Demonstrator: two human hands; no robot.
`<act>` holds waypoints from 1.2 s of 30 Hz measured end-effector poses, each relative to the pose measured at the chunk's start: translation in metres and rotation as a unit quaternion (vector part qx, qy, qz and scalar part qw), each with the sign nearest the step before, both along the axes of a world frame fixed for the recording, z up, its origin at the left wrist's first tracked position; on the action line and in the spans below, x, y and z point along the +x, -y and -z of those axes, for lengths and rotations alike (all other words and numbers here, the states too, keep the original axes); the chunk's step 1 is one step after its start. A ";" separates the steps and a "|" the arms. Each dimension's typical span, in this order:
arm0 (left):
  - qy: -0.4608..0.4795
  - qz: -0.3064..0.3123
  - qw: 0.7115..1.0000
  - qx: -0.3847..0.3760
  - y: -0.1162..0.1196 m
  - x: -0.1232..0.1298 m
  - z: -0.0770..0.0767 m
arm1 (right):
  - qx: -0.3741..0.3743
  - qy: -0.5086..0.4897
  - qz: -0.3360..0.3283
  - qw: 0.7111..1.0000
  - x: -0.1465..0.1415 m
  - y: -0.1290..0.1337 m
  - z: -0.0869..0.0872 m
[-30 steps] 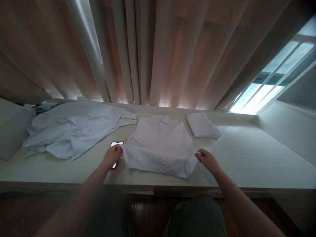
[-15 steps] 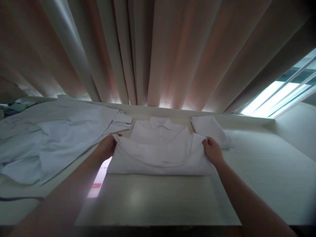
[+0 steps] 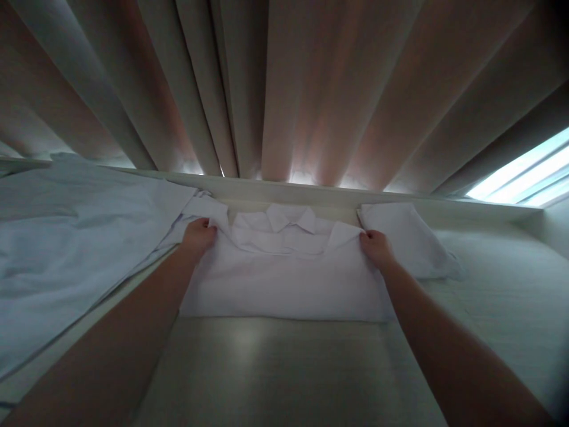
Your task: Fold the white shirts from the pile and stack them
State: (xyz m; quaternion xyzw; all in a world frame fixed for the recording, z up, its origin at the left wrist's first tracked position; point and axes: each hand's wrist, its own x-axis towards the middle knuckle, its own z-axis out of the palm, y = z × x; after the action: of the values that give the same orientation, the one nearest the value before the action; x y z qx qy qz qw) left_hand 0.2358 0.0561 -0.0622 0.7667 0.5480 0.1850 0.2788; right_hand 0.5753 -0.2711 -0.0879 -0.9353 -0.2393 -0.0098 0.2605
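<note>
Two corners of the white shirt [image 3: 284,284] on the pale benchtop [image 3: 275,370] are pinched by left hand [image 3: 199,236] and right hand [image 3: 377,248], well apart; it seems mostly folded up, not yet released

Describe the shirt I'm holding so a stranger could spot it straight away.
Below the curtain is a pale surface. There, between a rumpled garment on the left and folded cloth on the right, lies the white shirt. Only it shows a pointed collar.
</note>
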 end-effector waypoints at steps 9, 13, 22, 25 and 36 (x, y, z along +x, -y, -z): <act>-0.102 0.107 0.981 0.129 -0.016 0.017 -0.002 | -0.014 0.004 -0.051 0.999 0.010 -0.010 0.005; 0.000 -0.005 0.995 0.101 -0.017 0.022 -0.023 | 0.067 0.026 -0.013 0.997 0.022 -0.015 -0.005; 0.019 -0.062 0.994 0.084 -0.031 0.040 0.002 | -0.049 0.065 0.035 0.996 0.022 -0.033 0.004; -0.018 0.036 0.976 0.214 -0.008 0.040 -0.001 | -0.042 0.167 -0.055 0.983 0.000 -0.036 -0.005; -0.224 0.331 0.897 0.189 0.133 0.022 0.018 | -0.246 0.097 -0.286 0.921 -0.126 -0.027 0.002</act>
State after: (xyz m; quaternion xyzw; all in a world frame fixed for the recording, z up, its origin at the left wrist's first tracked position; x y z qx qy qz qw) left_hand 0.2580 -0.0768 -0.0803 0.9631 0.2656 0.0053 0.0434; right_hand 0.4497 -0.2437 -0.0897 -0.8563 -0.5153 0.0336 -0.0108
